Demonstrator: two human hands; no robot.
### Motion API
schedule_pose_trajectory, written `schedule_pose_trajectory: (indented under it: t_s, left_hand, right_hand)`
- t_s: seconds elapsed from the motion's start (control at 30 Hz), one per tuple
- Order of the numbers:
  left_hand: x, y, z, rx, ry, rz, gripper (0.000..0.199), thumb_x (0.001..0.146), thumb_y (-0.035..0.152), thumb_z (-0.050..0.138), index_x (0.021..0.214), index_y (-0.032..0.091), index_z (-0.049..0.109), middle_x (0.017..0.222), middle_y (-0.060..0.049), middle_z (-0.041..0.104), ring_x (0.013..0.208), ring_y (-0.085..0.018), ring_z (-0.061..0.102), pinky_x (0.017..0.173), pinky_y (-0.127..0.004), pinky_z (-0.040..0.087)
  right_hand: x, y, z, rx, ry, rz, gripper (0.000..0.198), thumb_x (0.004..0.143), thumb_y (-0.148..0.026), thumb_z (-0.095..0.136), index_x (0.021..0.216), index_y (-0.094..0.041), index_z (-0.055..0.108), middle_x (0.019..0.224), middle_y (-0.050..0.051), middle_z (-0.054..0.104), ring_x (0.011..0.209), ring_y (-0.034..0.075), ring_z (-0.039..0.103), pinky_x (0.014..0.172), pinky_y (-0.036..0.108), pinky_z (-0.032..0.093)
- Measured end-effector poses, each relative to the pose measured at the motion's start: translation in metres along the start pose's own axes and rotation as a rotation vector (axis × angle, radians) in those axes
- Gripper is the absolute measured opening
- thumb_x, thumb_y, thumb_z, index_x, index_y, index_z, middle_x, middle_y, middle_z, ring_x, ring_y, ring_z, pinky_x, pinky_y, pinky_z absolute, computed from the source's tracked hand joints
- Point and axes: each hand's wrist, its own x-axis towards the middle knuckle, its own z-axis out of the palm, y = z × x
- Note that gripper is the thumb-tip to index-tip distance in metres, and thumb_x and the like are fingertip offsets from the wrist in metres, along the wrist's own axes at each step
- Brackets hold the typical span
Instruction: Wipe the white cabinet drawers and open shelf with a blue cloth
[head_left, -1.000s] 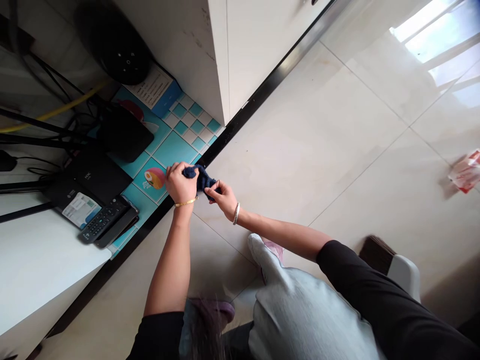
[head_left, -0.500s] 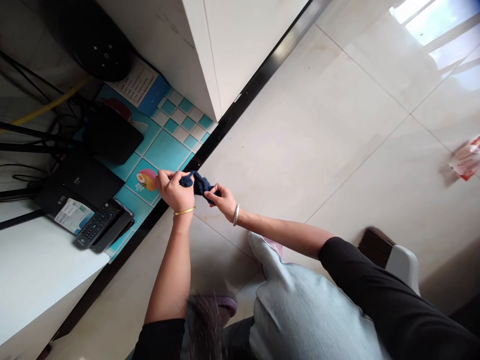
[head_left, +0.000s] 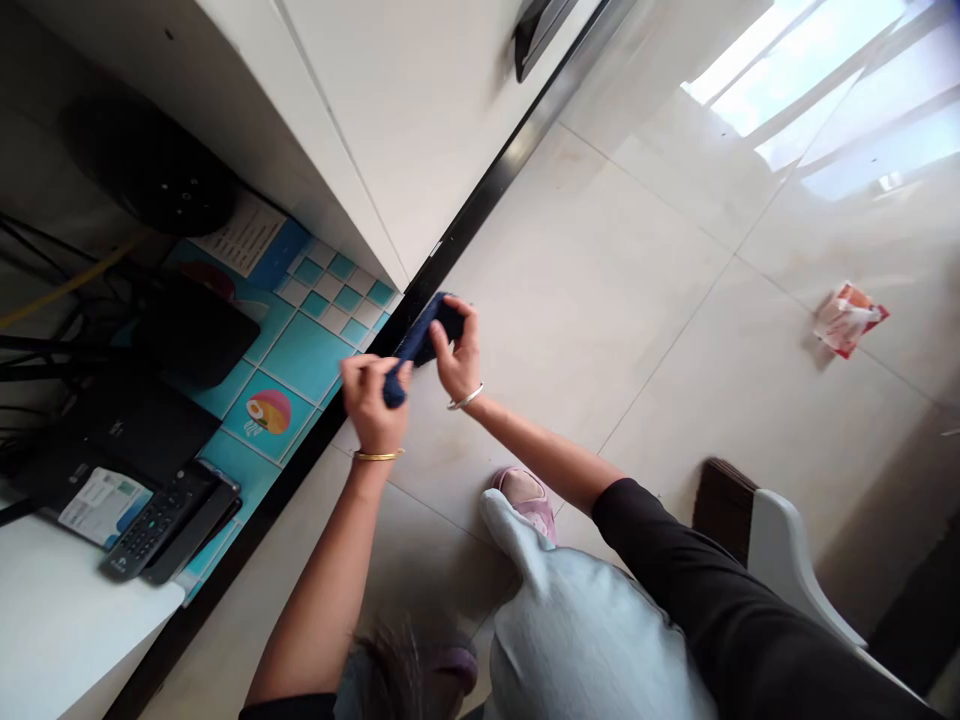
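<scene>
A dark navy cloth [head_left: 417, 345] is stretched between my two hands, above the floor beside the cabinet's black base edge. My left hand [head_left: 375, 400], with a gold bracelet at the wrist, is closed round its lower end, and a rounded bit of cloth sticks out by the thumb. The upper end is gripped by my right hand [head_left: 459, 355], which wears a silver bangle; thumb and fingers are bent over it. Motion blurs the fingers slightly. Whether the cloth is a rag or a garment I cannot tell.
On the left, a blue-tiled shelf [head_left: 300, 355] carries a black router box [head_left: 112, 430], a remote control [head_left: 154, 520], cables and a dark rounded device [head_left: 146, 165]. A white cabinet [head_left: 390, 120] rises above. A crumpled red-white wrapper [head_left: 849, 318] and a brush [head_left: 724, 510] lie to the right.
My right hand has moved up, and the bunched cloth is now stretched longer between both hands. The camera view has shifted, bringing a cabinet handle and more floor into sight.
</scene>
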Motion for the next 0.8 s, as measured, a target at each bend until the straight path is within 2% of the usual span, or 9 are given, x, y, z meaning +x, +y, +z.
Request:
schedule_pose_trajectory:
  t_s: [0.07,0.17,0.27,0.33,0.43,0.53,0.67,0.8]
  left_hand:
    - [0.011,0.022,0.028,-0.126,-0.139,0.141,0.015,0.099,0.028,0.059,0.108,0.024,0.07,0.107,-0.008,0.063,0.103,-0.019,0.066,0.099,-0.032,0.054]
    - [0.046,0.045,0.081,-0.236,-0.142,0.205,0.03,0.102,0.019,0.046,0.123,0.021,0.068,0.117,-0.011,0.067,0.114,-0.018,0.068,0.105,-0.029,0.053]
    - [0.079,0.044,0.116,-0.224,-0.195,0.214,0.044,0.099,0.009,0.038,0.134,0.018,0.064,0.134,-0.011,0.069,0.13,-0.019,0.064,0.117,-0.033,0.048]
    - [0.087,0.032,0.118,-0.19,-0.206,0.183,0.049,0.097,0.006,0.036,0.135,0.018,0.064,0.14,-0.01,0.068,0.134,-0.019,0.063,0.12,-0.035,0.047]
    - [0.073,0.01,0.093,-0.159,-0.209,0.147,0.054,0.094,0.002,0.035,0.133,0.019,0.068,0.142,-0.009,0.068,0.133,-0.019,0.064,0.119,-0.033,0.048]
    - [0.039,-0.006,0.053,-0.135,-0.226,0.108,0.06,0.09,-0.003,0.034,0.131,0.021,0.071,0.139,-0.007,0.07,0.132,-0.018,0.065,0.117,-0.032,0.05]
    - [-0.014,-0.02,0.007,-0.064,-0.191,-0.018,0.061,0.089,-0.002,0.037,0.128,0.027,0.074,0.133,-0.005,0.073,0.127,-0.019,0.068,0.113,-0.032,0.054]
    - [-0.066,-0.032,-0.024,-0.027,-0.153,-0.16,0.056,0.091,0.004,0.042,0.126,0.032,0.074,0.129,-0.004,0.075,0.125,-0.021,0.07,0.108,-0.036,0.057]
  right_hand:
    - [0.041,0.013,-0.012,-0.044,0.124,-0.097,0.046,0.103,-0.046,0.038,0.14,-0.02,0.044,0.138,0.015,0.054,0.136,0.025,0.052,0.122,0.046,0.039]
    - [0.11,0.036,-0.025,-0.133,0.157,-0.174,0.053,0.105,-0.043,0.026,0.152,-0.02,0.034,0.15,0.016,0.045,0.147,0.028,0.042,0.126,0.053,0.03]
    - [0.163,0.054,-0.017,-0.258,0.091,-0.194,0.057,0.106,-0.034,0.015,0.16,-0.018,0.022,0.161,0.015,0.035,0.156,0.026,0.031,0.129,0.054,0.024]
    - [0.177,0.06,-0.001,-0.335,0.061,-0.168,0.059,0.107,-0.032,0.014,0.164,-0.018,0.013,0.164,0.014,0.031,0.158,0.026,0.029,0.13,0.054,0.021]
    - [0.16,0.06,0.028,-0.437,0.071,-0.095,0.063,0.107,-0.03,0.015,0.166,-0.015,0.003,0.166,0.016,0.028,0.157,0.028,0.03,0.13,0.053,0.022]
    - [0.114,0.053,0.05,-0.457,0.008,-0.046,0.066,0.104,-0.027,0.017,0.166,-0.009,0.0,0.16,0.02,0.038,0.155,0.03,0.032,0.129,0.056,0.023]
    - [0.041,0.047,0.069,-0.507,-0.182,-0.026,0.069,0.103,-0.028,0.015,0.166,-0.003,0.002,0.16,0.023,0.039,0.154,0.033,0.03,0.128,0.06,0.021]
    - [-0.017,0.047,0.085,-0.62,-0.445,-0.057,0.069,0.104,-0.034,0.026,0.166,-0.006,0.015,0.161,0.023,0.04,0.152,0.036,0.029,0.128,0.06,0.021]
